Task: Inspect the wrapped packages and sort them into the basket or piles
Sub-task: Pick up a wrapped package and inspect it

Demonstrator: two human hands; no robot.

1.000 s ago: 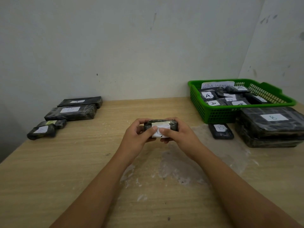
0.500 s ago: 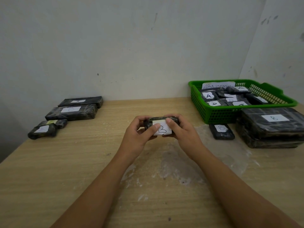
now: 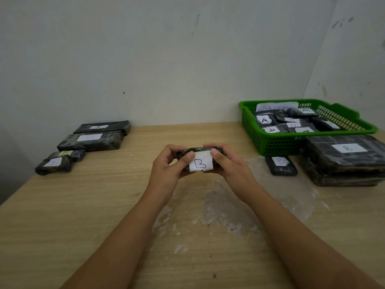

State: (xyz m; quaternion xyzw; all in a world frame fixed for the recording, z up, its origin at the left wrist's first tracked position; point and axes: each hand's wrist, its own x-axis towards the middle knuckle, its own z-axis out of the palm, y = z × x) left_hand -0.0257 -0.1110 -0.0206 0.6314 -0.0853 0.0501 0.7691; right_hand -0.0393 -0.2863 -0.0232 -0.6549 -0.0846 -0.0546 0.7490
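A small black wrapped package (image 3: 200, 161) with a white label marked B faces me above the middle of the table. My left hand (image 3: 168, 165) grips its left end and my right hand (image 3: 229, 163) grips its right end, thumbs on the label's edges. The green basket (image 3: 270, 143) at the back right holds several labelled black packages. In front of it lie a small B package (image 3: 281, 165) and a stack of large B packages (image 3: 345, 159). At the far left lie an A package (image 3: 103, 127), a B package (image 3: 90, 140) and two small packages (image 3: 54, 164).
The wooden table (image 3: 83, 215) meets the wall at the back, and its left edge runs diagonally past the small packages. A scuffed whitish patch (image 3: 218, 207) marks the table under my hands. The basket carries a paper sign (image 3: 277, 107).
The package has been turned in my hands so its B label now faces me fully; one second ago mostly its top edge showed. My hands stayed in place.
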